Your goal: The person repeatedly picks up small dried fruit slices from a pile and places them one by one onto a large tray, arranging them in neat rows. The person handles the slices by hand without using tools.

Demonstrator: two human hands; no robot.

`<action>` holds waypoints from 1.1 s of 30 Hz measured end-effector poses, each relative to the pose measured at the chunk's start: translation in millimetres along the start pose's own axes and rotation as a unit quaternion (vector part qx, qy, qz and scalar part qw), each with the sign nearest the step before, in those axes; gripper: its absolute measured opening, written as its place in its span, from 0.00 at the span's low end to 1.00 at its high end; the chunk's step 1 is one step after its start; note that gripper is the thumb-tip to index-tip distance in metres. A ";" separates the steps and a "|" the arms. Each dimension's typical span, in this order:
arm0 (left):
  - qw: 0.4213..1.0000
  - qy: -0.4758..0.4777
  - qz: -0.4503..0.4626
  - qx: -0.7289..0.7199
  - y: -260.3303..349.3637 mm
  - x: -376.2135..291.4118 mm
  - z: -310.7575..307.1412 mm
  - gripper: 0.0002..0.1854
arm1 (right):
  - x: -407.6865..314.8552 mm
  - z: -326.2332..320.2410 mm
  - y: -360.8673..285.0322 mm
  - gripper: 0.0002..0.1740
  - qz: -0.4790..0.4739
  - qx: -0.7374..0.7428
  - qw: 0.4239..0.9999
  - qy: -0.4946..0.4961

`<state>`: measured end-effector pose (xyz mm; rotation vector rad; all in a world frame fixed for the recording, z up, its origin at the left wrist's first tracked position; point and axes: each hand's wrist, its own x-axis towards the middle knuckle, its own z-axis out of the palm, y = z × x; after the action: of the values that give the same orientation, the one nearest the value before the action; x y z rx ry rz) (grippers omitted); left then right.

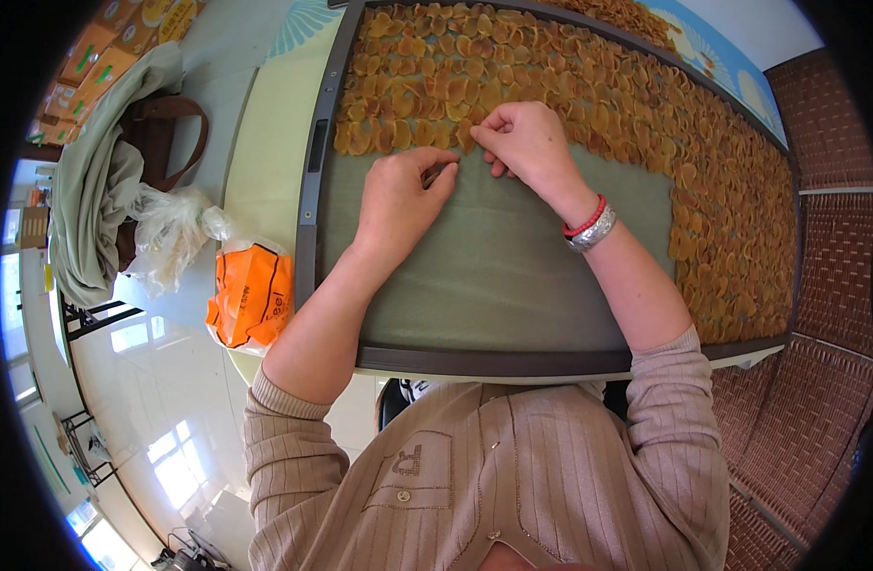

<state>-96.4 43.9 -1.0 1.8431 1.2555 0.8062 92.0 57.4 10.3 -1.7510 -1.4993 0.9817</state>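
Note:
A dark-framed screen (493, 359) covered in grey-green cloth or mesh (500, 285) lies before me. Overlapping amber-brown dried slices (593, 78) fill its far part and right side in rows. At the near edge of these rows, my right hand (532, 146) pinches the edge of one dried slice (465, 137) between thumb and forefinger. My left hand (404, 203) is just left of it, low over the bare cloth. Its fingers curl and the thumb nears the forefinger; whether anything small sits inside is hidden.
Beyond the screen's far edge lies a heap of loose slices (625, 21). Left of the frame are an orange plastic packet (254, 296), a clear plastic bag (169, 228), a brown bag (151, 132) and grey-green fabric (94, 193). Brown woven panels (836, 264) stand at right.

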 end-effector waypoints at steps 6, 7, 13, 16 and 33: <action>1.000 -0.003 0.004 0.012 -0.9 0.0 0.2 0.11 | 0.4 0.5 -0.7 0.11 0.005 -0.013 1.000 0.003; 1.000 -0.004 0.001 0.012 -0.2 -0.1 -0.1 0.11 | 0.3 0.5 -0.8 0.11 0.004 -0.014 1.000 0.004; 1.000 -0.007 -0.005 0.011 1.1 0.0 -1.0 0.12 | 1.6 2.7 3.2 0.11 -0.005 -0.024 1.000 0.010; 1.000 -0.011 -0.008 0.021 0.0 0.0 -1.1 0.12 | 1.6 3.2 3.7 0.11 -0.006 -0.028 1.000 0.012; 1.000 -0.003 0.002 0.020 0.8 -0.2 -2.2 0.13 | -0.9 4.3 4.0 0.15 -0.022 -0.037 0.999 0.022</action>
<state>-97.9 44.1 0.8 1.8788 1.2733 0.7827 90.3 55.8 4.9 -1.7716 -1.5566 0.8709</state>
